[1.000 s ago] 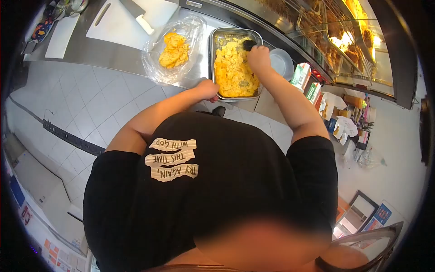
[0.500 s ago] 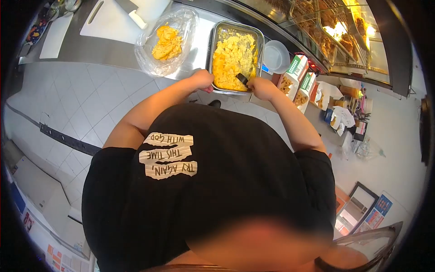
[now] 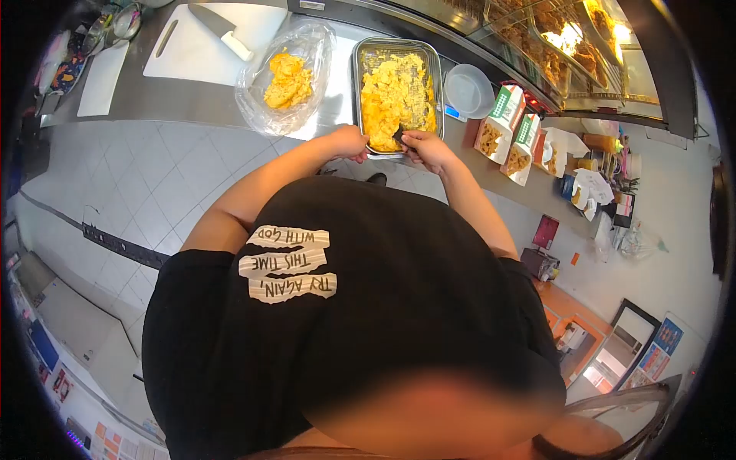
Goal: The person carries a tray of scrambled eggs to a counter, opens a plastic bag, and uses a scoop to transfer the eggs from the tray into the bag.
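A rectangular metal tray (image 3: 357, 84) stands on the counter in front of me, with soft yellow food (image 3: 395, 80) spread over much of its base. My left hand (image 3: 350, 143) is closed at the tray's near left corner, gripping its rim. In the near right part of the tray, my right hand (image 3: 426, 150) is closed round a black utensil (image 3: 399, 135) whose end touches the food; its exact kind is hard to make out. Left of the tray lies an open clear plastic bag (image 3: 253, 100) with a mound of the same yellow food (image 3: 288, 80) on it.
A white cutting board (image 3: 199, 57) with a knife (image 3: 230, 38) lies at the back left. Right of the tray are a translucent round tub (image 3: 469, 90) and several food boxes (image 3: 502, 115). A lit glass display case (image 3: 583, 54) borders the counter's back right.
My right hand and the black utensil have moved left along the near end of the tray. My left hand stays at the near left corner. The view has shifted slightly.
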{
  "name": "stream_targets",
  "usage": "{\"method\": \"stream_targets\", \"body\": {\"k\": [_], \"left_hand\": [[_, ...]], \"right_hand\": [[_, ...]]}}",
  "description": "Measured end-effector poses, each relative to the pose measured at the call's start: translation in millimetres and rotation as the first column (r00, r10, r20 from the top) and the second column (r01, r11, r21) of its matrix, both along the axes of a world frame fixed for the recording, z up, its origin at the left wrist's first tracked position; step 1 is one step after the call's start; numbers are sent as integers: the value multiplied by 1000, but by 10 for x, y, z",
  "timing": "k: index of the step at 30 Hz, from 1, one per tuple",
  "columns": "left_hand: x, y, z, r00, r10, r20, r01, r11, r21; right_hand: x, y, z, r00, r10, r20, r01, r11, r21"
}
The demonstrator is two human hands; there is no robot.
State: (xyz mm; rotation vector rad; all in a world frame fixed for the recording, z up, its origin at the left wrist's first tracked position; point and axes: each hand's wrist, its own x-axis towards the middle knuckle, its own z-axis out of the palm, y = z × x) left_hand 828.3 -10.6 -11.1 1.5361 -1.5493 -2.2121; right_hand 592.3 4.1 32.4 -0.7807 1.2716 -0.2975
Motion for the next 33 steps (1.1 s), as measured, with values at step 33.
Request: {"method": "stream_targets", "body": {"k": [33], "left_hand": [[1985,44,458,791,594,149,-389,675,-627]], "right_hand": [[2228,-563,183,650,-175,-739,-735,101,-671]]}}
